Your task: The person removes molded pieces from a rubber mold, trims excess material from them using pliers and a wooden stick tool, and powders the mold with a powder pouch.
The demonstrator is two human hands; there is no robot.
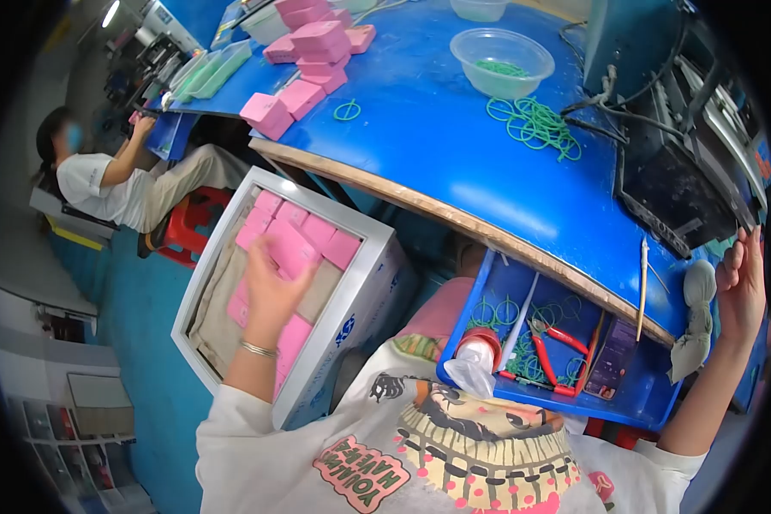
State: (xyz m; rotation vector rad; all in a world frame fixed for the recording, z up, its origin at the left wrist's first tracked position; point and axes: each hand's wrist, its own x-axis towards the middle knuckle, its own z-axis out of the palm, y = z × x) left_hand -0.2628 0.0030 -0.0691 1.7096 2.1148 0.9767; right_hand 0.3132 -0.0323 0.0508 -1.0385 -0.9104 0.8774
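From my end, the pink box (293,247) sits over the other pink boxes in the white carton (364,291), at the carton's far end. My left hand (270,295) has it gripped, fingers on one side and thumb on the other, though that hand is slightly blurred. More pink boxes lie along the carton's right side, beside a tan liner (218,295).

Beyond the carton, a stack of boxes (321,43) stands on the blue table (454,184), a single green band (347,110) just beside it. A heap of bands (535,127) lies near a clear bowl (480,81).

My right hand (741,278) is raised at the edge of the black machine (677,184); I cannot tell whether its fingers hold anything. Below, the open drawer (647,396) holds red pliers (543,358). Far left, another person (98,184) sits on a red stool (199,224).
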